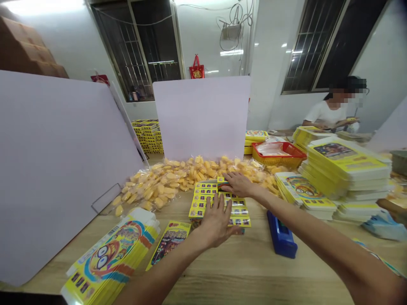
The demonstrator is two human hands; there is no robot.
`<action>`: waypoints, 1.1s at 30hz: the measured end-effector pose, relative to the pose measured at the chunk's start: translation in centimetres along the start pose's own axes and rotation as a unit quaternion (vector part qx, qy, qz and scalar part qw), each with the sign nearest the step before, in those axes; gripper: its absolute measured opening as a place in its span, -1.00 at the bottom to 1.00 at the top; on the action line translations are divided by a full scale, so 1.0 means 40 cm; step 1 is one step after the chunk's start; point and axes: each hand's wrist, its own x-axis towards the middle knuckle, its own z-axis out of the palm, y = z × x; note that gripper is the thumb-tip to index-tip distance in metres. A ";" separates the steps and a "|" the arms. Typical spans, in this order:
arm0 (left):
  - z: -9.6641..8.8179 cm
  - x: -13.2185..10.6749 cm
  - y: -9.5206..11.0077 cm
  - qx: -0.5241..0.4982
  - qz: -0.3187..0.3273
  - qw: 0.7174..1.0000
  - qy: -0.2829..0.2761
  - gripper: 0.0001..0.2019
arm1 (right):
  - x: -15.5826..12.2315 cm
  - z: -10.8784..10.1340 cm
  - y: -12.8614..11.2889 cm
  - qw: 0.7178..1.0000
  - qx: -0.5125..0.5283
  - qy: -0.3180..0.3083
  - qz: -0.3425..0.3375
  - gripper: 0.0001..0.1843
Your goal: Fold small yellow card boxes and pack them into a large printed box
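Two columns of small yellow boxes (203,198), printed with little pictures, stand packed together mid-table. My left hand (216,220) lies over the near part of them, fingers stretched and apart, thumb out to the right. At the far end of the right column, my right hand (238,185) rests with extended fingers on the boxes. Neither hand is wrapped round anything. Left of my left forearm lies a flat yellow printed packet (170,241), partly hidden by the arm. A heap of yellow, chip-like pieces in clear bags (190,171) spreads just behind the boxes.
Flat yellow cartons (111,258) are stacked at front left; taller carton stacks (346,165) stand right. A blue tape dispenser (282,235) lies near my right forearm. Behind are a red-and-yellow basket (280,154) and white panels (202,118). Another person (333,110) sits at far right.
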 end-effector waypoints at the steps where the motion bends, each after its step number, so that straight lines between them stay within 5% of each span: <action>1: -0.003 0.001 0.000 -0.001 0.000 1.000 -0.001 -0.14 | -0.003 0.001 -0.003 1.000 0.007 -0.006 -0.005 -0.35; 10: -0.008 0.002 -0.010 -0.016 0.019 1.000 -0.002 -0.13 | -0.017 -0.001 0.001 0.999 0.021 -0.012 0.028 -0.43; 19: 0.005 0.011 -0.014 -0.012 0.015 1.000 -0.001 -0.13 | -0.009 -0.041 -0.027 0.996 0.023 -0.086 0.018 -0.36; 24: -0.002 0.009 -0.012 -0.027 0.011 0.999 -0.012 -0.10 | 0.063 -0.051 -0.034 0.997 0.039 -0.019 0.068 -0.28; 29: -0.021 0.002 -0.013 -0.050 0.008 0.998 -0.027 -0.08 | 0.128 0.001 -0.064 0.987 0.108 -0.088 0.076 -0.40; 33: -0.033 -0.003 -0.009 -0.059 0.016 0.998 -0.029 -0.08 | 0.127 -0.037 -0.051 0.989 0.117 -0.083 0.044 -0.50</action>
